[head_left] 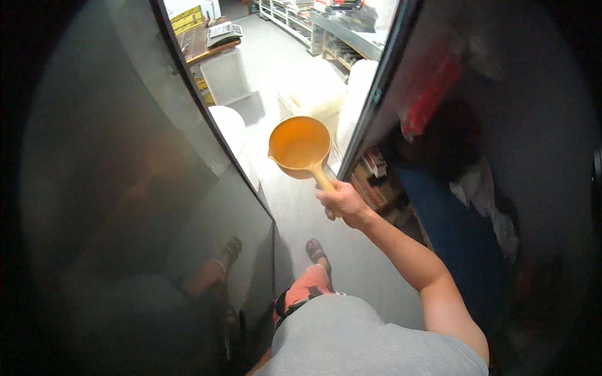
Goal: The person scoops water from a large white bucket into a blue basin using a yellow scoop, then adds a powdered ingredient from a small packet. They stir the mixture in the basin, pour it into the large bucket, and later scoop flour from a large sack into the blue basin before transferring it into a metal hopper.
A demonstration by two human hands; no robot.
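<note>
Right hand point(342, 202): grip closed around the handle of an orange scoop point(300, 148), held level.
Left hand: out of view, grip unknown.
Risk: the scoop could tip or knock the dark glass panel point(188, 125) in this narrow aisle.

yellow sign point(187, 19) upper left, far

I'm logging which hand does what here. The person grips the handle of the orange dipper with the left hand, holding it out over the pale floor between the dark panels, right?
Not quite: it is the right hand, not the left, that grips the handle of the orange dipper. The head view shows that arm coming in from the lower right. The rest holds: it is held out over the pale floor between the dark panels.
</note>
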